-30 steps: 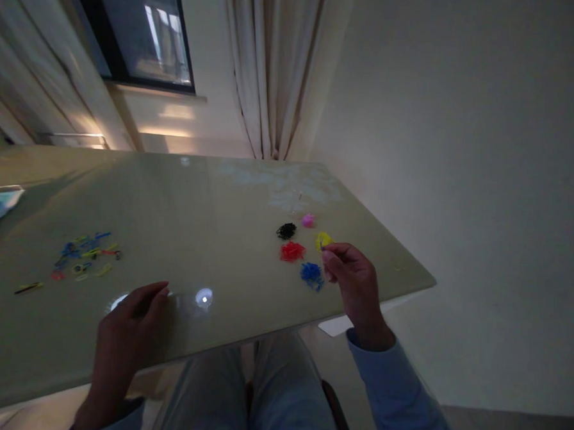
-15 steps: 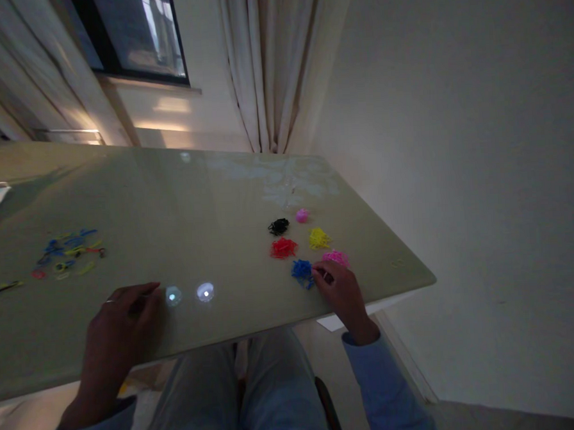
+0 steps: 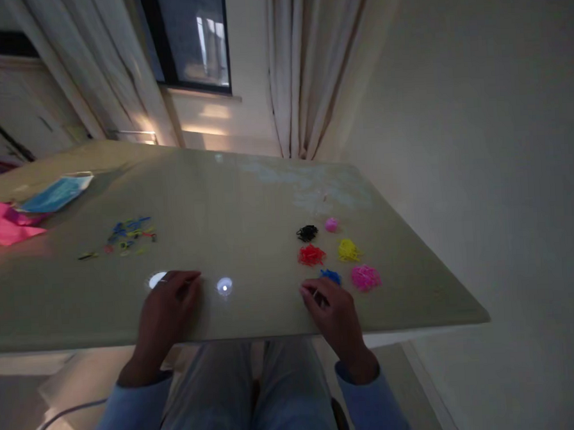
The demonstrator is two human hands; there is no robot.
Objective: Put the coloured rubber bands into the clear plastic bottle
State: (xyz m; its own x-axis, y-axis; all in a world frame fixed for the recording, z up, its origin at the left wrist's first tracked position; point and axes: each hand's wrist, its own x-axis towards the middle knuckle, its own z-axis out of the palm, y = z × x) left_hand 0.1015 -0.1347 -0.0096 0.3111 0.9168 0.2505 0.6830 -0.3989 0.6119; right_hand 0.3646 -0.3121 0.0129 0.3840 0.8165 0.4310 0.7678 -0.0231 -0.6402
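Observation:
My left hand (image 3: pixel 169 311) rests on the table (image 3: pixel 253 313), its fingers pinched together; anything between the fingertips is too small to name. Just in front of the blue pile (image 3: pixel 330 275) is my right hand (image 3: pixel 334 309), also in a pinch, with what it holds hidden. The hand partly covers the blue pile. Around it lie small piles of bands: red (image 3: pixel 311 255), black (image 3: pixel 307 233), yellow (image 3: pixel 348 250), a large pink one (image 3: pixel 366 277) and a smaller pink one (image 3: pixel 332 225). A mixed-colour heap (image 3: pixel 131 234) is spread out on the left.
A blue face mask (image 3: pixel 59 193) and a bright pink cloth (image 3: pixel 3 223) lie at the table's far left. The table's near edge runs in front of my legs (image 3: pixel 248 397). A wall (image 3: pixel 481 166) stands on the right, and curtains (image 3: pixel 298 67) hang behind.
My right hand has moved left, away from the pink pile and to the near side of the blue one. The view has turned left, bringing in the pink cloth and more of the mask.

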